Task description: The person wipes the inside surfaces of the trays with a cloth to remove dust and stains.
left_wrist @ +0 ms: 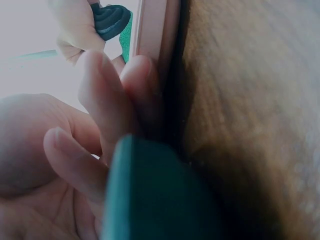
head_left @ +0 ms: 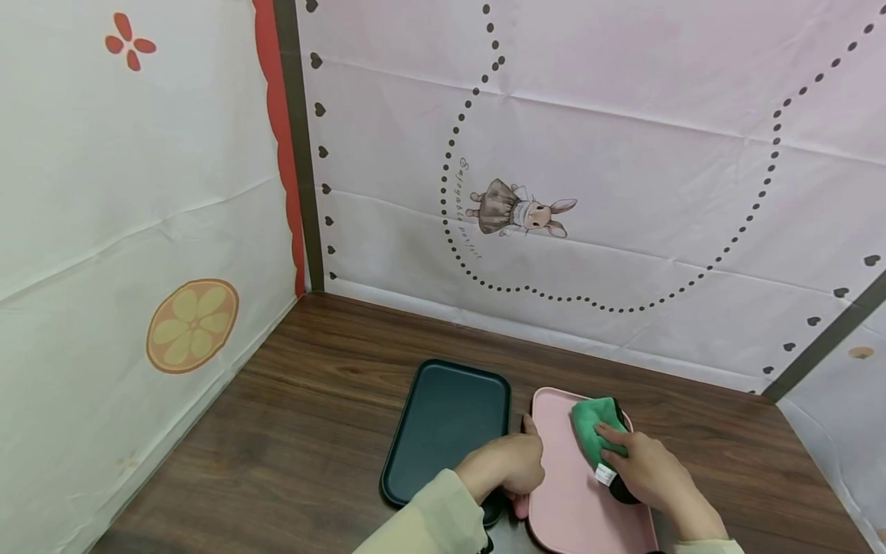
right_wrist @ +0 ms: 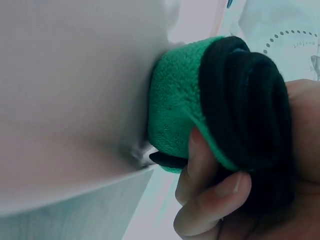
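A pink tray (head_left: 561, 492) lies on the wooden table, at a slant. My left hand (head_left: 521, 462) holds its left rim; in the left wrist view, bent fingers (left_wrist: 112, 95) meet the outer side of the tray edge (left_wrist: 150, 30). Part of that hold is hidden. My right hand (head_left: 647, 465) grips a folded green cloth (head_left: 588, 423) with black edging and a white tag, over the right part of the pink tray. In the right wrist view, the cloth (right_wrist: 175, 95) is bunched in thick layers, its green side against the tray.
Left of the pink tray is a dark green tray (head_left: 450, 415), partly under my left forearm. Brown wooden tabletop (head_left: 291, 431) surrounds both trays. Printed white sheets hang behind the table (head_left: 623, 192) and along its left side (head_left: 124, 192).
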`<state>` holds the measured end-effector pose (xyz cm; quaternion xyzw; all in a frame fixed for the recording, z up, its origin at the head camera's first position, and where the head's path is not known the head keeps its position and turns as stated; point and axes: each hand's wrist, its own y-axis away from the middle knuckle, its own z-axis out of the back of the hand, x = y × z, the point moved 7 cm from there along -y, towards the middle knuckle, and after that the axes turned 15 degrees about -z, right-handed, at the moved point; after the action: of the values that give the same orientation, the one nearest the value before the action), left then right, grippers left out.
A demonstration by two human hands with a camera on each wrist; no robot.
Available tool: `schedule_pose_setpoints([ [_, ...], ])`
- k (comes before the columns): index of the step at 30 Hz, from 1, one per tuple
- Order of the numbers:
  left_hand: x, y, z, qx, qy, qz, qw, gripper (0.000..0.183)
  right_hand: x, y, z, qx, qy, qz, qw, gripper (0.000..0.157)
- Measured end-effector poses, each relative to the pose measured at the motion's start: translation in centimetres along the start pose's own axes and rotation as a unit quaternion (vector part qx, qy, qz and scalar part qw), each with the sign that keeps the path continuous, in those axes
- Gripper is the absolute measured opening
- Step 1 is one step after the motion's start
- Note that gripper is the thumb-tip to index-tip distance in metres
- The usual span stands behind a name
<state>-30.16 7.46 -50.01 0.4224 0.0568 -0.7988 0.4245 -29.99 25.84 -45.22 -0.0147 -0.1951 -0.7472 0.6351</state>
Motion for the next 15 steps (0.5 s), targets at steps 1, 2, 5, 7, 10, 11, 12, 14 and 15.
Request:
schedule_pose_setpoints([
  [1,-0.01,-0.01,0.0,0.0,0.001,0.0,1.0,0.082,-0.08,0.04,0.01,0.0,-0.004,0.003,1.0,0.045],
  [2,-0.01,-0.02,0.0,0.001,0.004,0.001,1.0,0.082,-0.14,0.09,0.01,0.0,-0.01,0.007,1.0,0.045],
  [5,0.0,-0.02,0.02,0.002,0.011,0.002,0.9999,0.082,-0.31,0.2,-0.04,0.006,-0.027,0.017,0.999,0.046],
  [7,0.01,0.02,0.07,0.0,0.017,0.004,0.9999,0.082,-0.37,0.27,-0.08,0.012,-0.036,0.022,0.999,0.047],
  [10,0.02,0.07,0.1,-0.002,0.019,0.005,0.9998,0.082,-0.37,0.39,-0.08,0.02,-0.041,0.027,0.999,0.048],
  [11,0.02,0.08,0.1,-0.002,0.018,0.005,0.9998,0.082,-0.36,0.41,-0.06,0.021,-0.041,0.029,0.999,0.049],
  [12,0.01,0.09,0.08,-0.002,0.019,0.005,0.9998,0.082,-0.35,0.44,-0.04,0.02,-0.04,0.032,0.999,0.048],
  [14,0.03,0.09,0.04,-0.001,0.02,0.005,0.9998,0.082,-0.32,0.46,0.02,0.02,-0.036,0.037,0.998,0.048],
  [15,0.03,0.1,0.02,-0.001,0.021,0.005,0.9998,0.082,-0.3,0.47,0.04,0.019,-0.034,0.04,0.998,0.048],
])
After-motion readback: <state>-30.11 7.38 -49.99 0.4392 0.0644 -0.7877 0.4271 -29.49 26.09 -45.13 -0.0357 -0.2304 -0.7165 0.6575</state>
